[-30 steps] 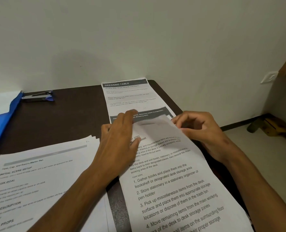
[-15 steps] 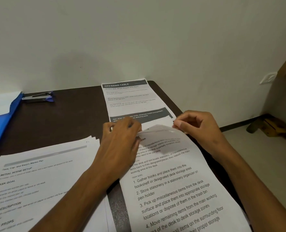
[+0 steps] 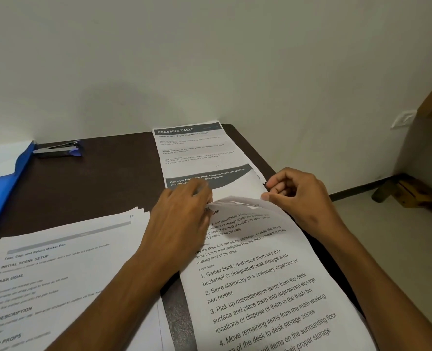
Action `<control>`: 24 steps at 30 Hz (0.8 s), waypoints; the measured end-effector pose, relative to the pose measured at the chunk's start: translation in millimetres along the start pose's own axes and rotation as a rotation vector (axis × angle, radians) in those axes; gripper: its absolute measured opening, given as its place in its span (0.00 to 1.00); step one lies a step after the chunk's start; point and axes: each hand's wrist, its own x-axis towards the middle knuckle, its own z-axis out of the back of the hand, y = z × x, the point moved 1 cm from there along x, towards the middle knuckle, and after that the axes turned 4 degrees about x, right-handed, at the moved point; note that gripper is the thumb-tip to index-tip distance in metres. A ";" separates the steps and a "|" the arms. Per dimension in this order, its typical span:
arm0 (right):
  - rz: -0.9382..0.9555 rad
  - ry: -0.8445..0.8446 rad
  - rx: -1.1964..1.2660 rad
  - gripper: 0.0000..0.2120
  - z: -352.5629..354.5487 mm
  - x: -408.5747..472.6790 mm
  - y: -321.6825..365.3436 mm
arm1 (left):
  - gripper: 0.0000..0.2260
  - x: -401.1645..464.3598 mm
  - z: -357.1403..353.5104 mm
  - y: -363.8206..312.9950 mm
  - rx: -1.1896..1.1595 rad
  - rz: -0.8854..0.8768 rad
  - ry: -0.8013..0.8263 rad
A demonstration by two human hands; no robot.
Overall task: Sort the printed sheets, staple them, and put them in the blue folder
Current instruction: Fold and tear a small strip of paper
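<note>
White printed sheets are in the sorting step: the left hand pinches the curled top edge of the desk-tidying sheet, while the right hand pinches its right corner, fingers curled in. That sheet lies over another headed "DRESSING TABLE" on the dark worktop. Legible lines include "1. Gather books and place them into the bookshelf" and "2. Store stationery". A second stack at the left reads "INITIAL SCENE SETUP" and "TASK GOAL". Next, I judge, the lifted page must be peeled free and laid on its matching pile. Stapler and blue folder wait far left, untouched.
</note>
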 end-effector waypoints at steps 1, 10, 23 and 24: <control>0.003 -0.005 0.004 0.09 -0.2 -0.2 0.3 | 0.08 0.3 -0.3 0.5 0.001 0.001 0.001; 0.121 0.023 -0.001 0.08 3.3 0.1 0.4 | 0.10 0.5 -3.5 1.6 -0.012 0.030 0.021; 0.094 0.624 0.443 0.04 7.4 -16.1 18.4 | 0.27 -1.4 -7.7 7.4 -0.176 0.071 -0.007; 0.108 0.652 0.419 0.05 7.0 -16.9 19.6 | 0.26 -1.5 -9.4 8.3 -0.172 0.052 -0.006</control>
